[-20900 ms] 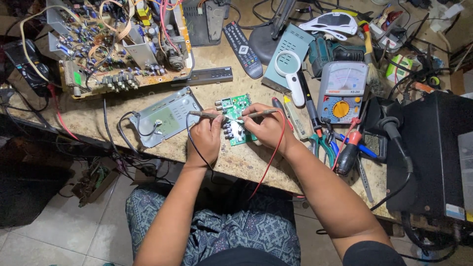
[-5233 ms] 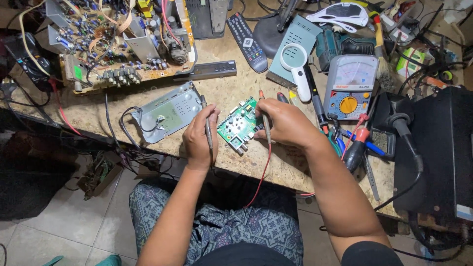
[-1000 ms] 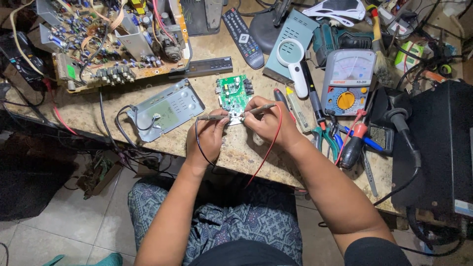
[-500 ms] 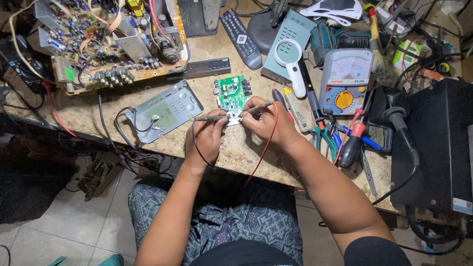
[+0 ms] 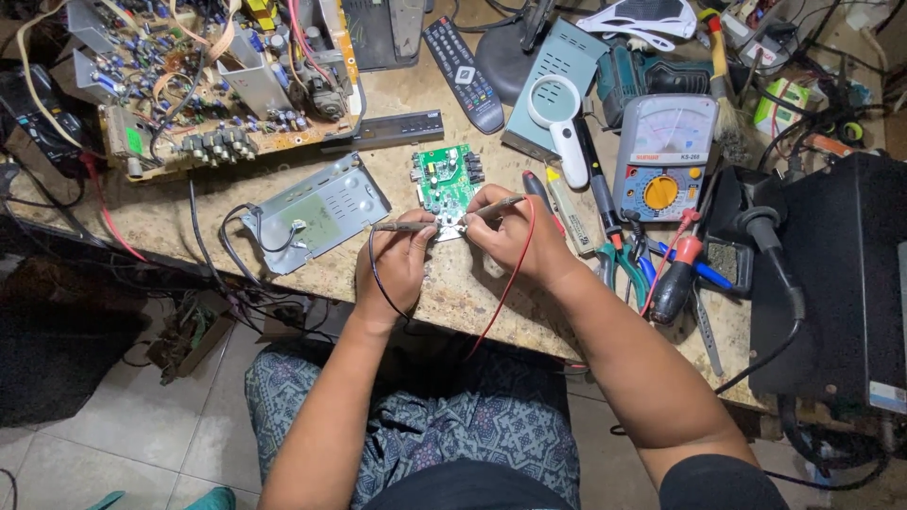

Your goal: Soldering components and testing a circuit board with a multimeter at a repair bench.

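Centrally, near the desk's (image 5: 283, 312) front edge, the small green circuit board (image 5: 446, 181) lies flat, long axis running from front edge to back; the left hand (image 5: 395, 266) pinches a black-leaded probe (image 5: 402, 227) pointing rightward at the board's near end; the right hand (image 5: 518, 238) grips a red-leaded probe (image 5: 499, 204) pointing leftward there.
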